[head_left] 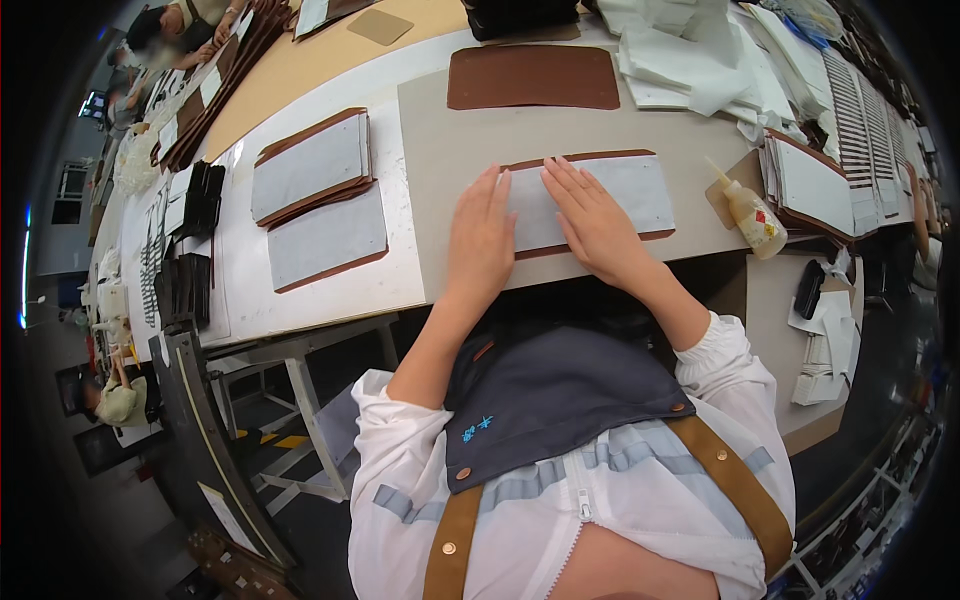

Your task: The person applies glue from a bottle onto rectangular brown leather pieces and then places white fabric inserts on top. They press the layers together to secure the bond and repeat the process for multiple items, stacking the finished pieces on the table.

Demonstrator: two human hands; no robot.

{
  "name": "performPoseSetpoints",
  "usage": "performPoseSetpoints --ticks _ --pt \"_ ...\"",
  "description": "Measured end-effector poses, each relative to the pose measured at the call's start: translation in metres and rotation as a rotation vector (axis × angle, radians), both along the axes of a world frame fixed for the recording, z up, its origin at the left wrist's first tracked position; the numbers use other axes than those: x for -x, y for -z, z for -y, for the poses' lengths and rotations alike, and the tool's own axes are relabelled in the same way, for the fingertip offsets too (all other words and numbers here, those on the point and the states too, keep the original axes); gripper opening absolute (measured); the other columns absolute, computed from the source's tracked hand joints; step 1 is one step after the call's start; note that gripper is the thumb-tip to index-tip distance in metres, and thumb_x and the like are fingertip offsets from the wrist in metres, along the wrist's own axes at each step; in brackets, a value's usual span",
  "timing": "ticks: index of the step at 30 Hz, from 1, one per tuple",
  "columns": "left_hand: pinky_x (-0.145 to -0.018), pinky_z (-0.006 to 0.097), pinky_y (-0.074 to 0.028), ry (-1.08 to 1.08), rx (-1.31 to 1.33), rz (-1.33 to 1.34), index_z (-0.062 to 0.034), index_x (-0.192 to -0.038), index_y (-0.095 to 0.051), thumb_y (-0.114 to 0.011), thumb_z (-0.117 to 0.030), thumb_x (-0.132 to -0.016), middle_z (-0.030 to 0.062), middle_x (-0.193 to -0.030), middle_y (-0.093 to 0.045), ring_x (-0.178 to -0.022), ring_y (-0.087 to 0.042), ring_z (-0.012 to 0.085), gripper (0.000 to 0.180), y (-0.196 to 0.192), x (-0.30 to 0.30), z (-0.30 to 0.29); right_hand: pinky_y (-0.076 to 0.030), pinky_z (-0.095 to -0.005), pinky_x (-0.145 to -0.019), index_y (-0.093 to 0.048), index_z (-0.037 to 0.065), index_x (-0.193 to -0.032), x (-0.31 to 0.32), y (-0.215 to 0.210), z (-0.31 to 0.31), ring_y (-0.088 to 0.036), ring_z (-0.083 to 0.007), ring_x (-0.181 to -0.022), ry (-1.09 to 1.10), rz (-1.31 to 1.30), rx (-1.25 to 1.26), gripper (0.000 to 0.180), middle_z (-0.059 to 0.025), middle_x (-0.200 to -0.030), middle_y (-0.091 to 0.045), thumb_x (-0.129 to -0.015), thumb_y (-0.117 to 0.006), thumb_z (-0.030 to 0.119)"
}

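Observation:
A brown leather panel with a grey-white lining sheet (640, 190) lies flat on the grey work mat (440, 160) in front of me. My left hand (480, 240) rests palm down on the panel's left end, fingers together and flat. My right hand (592, 222) presses flat on the middle of the lining, fingers spread slightly. Neither hand grips anything.
Two more lined panels (315, 165) (327, 238) lie to the left on the white table. A bare brown panel (532, 77) sits farther back. A glue bottle (750, 213) stands at the right beside a stack of lined pieces (815, 185). White sheets (690, 55) pile behind. Another person (175, 30) works at far left.

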State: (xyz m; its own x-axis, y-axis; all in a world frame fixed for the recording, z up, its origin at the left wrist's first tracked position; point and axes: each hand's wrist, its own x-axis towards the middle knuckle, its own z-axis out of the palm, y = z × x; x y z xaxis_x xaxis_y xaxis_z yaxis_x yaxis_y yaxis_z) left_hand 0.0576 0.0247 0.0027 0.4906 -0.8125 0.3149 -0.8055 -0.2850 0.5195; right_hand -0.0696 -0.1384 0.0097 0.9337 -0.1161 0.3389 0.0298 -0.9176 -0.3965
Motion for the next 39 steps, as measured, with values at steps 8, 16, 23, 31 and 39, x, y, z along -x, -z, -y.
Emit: performPoseSetpoints --ticks 8,16,23,31,39 --pt "-0.122 0.047 -0.015 -0.002 -0.301 0.204 0.0007 -0.153 -0.028 -0.051 -0.046 -0.097 0.0199 -0.161 -0.023 -0.151 -0.019 0.0297 0.076 0.029 0.007 0.023 -0.018 -0.0432 -0.122 -0.030 0.000 -0.152 0.011 0.023 0.037 -0.023 -0.0262 -0.150 0.120 -0.173 0.178 0.079 -0.0148 -0.160 -0.029 -0.095 -0.054 0.049" --pt "-0.122 0.048 -0.009 -0.093 -0.362 0.153 0.0010 -0.156 -0.016 -0.046 -0.062 -0.096 0.0241 -0.162 -0.014 -0.152 -0.009 0.0363 0.092 0.021 0.008 0.013 -0.014 -0.0443 -0.123 -0.020 -0.004 -0.154 0.051 0.021 0.074 -0.017 -0.0294 -0.151 0.334 -0.241 0.145 0.094 -0.0201 -0.161 -0.022 -0.094 -0.048 0.062" --pt "-0.123 0.046 -0.006 -0.097 -0.117 -0.420 0.0012 -0.157 -0.001 -0.038 -0.058 -0.101 0.0244 -0.163 -0.005 -0.153 -0.005 0.0356 0.089 0.005 0.014 -0.034 -0.014 -0.0473 -0.122 -0.018 -0.006 -0.154 0.090 0.016 0.057 -0.018 -0.0359 -0.150 0.411 -0.266 0.165 0.099 -0.0236 -0.160 -0.022 -0.092 -0.049 0.065" --pt "-0.113 0.042 -0.033 -0.146 0.432 -1.529 -0.0040 -0.157 -0.013 -0.039 -0.050 -0.105 0.0186 -0.155 -0.030 -0.141 -0.036 0.0295 0.074 -0.026 -0.014 -0.034 -0.017 -0.0472 -0.121 -0.028 -0.005 -0.151 0.101 0.022 0.060 -0.026 -0.0330 -0.148 0.546 -0.121 0.164 0.089 -0.0208 -0.157 -0.031 -0.095 -0.049 0.060" --pt "-0.069 0.029 -0.050 -0.197 -0.082 -0.675 0.0084 -0.113 -0.064 -0.061 -0.024 -0.098 0.0096 -0.084 -0.071 -0.076 -0.065 0.0142 0.035 -0.007 -0.041 -0.005 -0.021 -0.0473 -0.120 -0.036 0.000 -0.150 0.100 0.031 0.059 -0.032 -0.0324 -0.145 0.571 -0.032 0.132 0.078 -0.0162 -0.155 -0.038 -0.097 -0.046 0.057"
